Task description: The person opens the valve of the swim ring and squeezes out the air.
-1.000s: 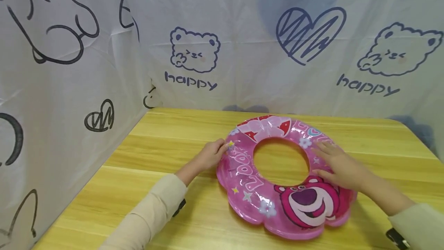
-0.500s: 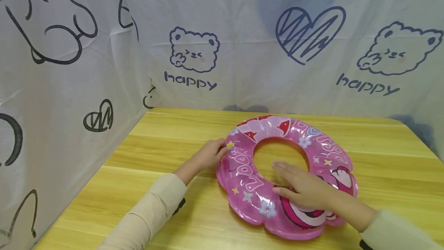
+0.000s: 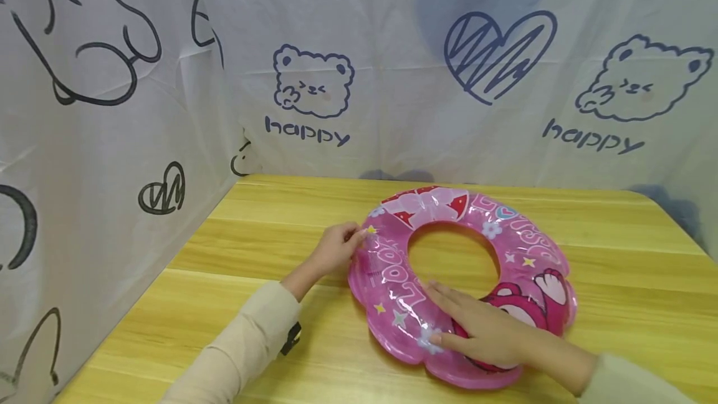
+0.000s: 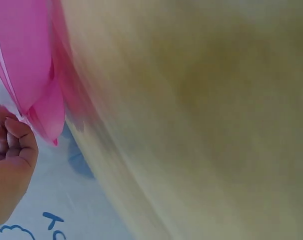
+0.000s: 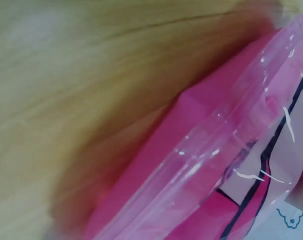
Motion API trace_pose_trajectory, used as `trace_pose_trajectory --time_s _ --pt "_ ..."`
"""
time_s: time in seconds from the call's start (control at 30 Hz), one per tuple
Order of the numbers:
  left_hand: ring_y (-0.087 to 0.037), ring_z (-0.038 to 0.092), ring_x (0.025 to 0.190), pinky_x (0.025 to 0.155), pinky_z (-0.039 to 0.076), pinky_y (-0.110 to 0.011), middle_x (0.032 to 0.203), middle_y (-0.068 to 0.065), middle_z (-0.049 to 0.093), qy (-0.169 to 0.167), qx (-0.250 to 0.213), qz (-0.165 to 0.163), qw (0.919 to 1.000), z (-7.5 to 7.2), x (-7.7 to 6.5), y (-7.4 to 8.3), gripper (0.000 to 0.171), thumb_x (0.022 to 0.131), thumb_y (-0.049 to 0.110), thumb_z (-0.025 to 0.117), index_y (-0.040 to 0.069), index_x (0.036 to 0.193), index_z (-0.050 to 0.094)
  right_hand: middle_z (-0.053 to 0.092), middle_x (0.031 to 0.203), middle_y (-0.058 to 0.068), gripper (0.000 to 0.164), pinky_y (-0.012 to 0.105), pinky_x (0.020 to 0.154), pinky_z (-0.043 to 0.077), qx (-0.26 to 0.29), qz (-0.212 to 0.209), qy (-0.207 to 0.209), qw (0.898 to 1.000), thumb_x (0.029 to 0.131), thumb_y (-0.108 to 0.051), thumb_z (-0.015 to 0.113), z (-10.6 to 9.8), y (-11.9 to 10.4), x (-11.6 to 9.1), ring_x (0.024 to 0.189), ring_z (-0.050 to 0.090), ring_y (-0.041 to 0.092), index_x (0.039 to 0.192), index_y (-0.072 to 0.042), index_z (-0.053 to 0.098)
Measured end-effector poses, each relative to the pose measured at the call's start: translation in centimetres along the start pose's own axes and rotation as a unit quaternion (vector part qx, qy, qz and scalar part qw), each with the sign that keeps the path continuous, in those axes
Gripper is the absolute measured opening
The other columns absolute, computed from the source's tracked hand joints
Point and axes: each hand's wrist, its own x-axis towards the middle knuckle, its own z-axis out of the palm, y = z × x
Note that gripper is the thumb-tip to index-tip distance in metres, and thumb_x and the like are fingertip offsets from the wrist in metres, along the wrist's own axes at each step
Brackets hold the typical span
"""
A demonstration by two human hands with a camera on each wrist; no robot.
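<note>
A pink inflatable swim ring (image 3: 387, 270) lies flat on the table, printed with a bear face, stars, flowers and lettering. My left hand (image 3: 335, 248) pinches its left edge between thumb and curled fingers. The left wrist view has that hand (image 4: 14, 145) at the pink rim (image 4: 29, 55). Across the front of the ring rests my right hand (image 3: 493, 332), fingers straight and pointing left, covering most of the bear face. In the right wrist view the ring's glossy seam and underside (image 5: 191, 150) fill the lower right, and the right hand's fingers are hidden.
The yellow wood-grain table (image 3: 224, 254) stands against a white cloth backdrop (image 3: 392, 111) printed with bears, hearts and words. Another cloth (image 3: 112, 142) hangs along the left side. A black wrist strap part (image 3: 290, 338) shows under the left sleeve.
My right hand has slid from the ring's right side across the bear face to the front, uncovering the lettering on the right. The left hand and the ring stay nearly in place.
</note>
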Motion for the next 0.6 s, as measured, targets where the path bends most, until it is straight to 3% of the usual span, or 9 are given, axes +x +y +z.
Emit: trace_pose_trajectory --time_s 0.1,0.23,0.43,0.6 --pt "-0.009 0.049 0.052 0.048 0.044 -0.020 0.060 0.000 0.051 0.027 -0.071 -0.050 0.9959 0.2 0.0 -0.1 0.029 0.097 0.020 0.049 0.000 0.078 0.057 0.024 0.154 0.007 0.072 0.058 0.107 0.030 0.007 0.006 0.002 1.000 0.089 -0.062 0.041 0.3 0.1 -0.1 0.139 0.027 0.033 0.149 -0.033 0.014" --pt "-0.007 0.050 0.050 0.049 0.045 -0.018 0.058 0.001 0.052 0.059 -0.112 -0.096 0.9873 0.6 -0.1 0.0 0.029 0.097 0.018 0.048 -0.004 0.082 0.060 0.024 0.154 0.006 0.071 0.058 0.106 0.031 0.010 0.001 0.011 1.000 0.090 -0.061 0.041 0.5 0.3 0.0 0.139 0.029 0.033 0.149 -0.034 0.014" --pt "-0.005 0.051 0.050 0.051 0.048 -0.016 0.062 0.000 0.053 0.098 -0.150 -0.129 0.9754 1.2 0.0 0.4 0.028 0.097 0.014 0.046 -0.007 0.085 0.059 0.025 0.154 0.006 0.070 0.059 0.105 0.031 0.007 -0.012 0.021 1.000 0.090 -0.059 0.041 0.8 0.5 0.1 0.138 0.030 0.034 0.149 -0.034 0.013" --pt "-0.004 0.052 0.048 0.051 0.051 -0.018 0.059 0.001 0.053 0.134 -0.202 -0.150 0.9586 1.3 -0.1 0.5 0.029 0.098 0.011 0.043 -0.009 0.084 0.058 0.026 0.154 0.009 0.070 0.057 0.106 0.031 -0.004 -0.023 0.021 0.999 0.091 -0.059 0.040 1.0 0.3 0.0 0.138 0.030 0.034 0.150 -0.030 0.014"
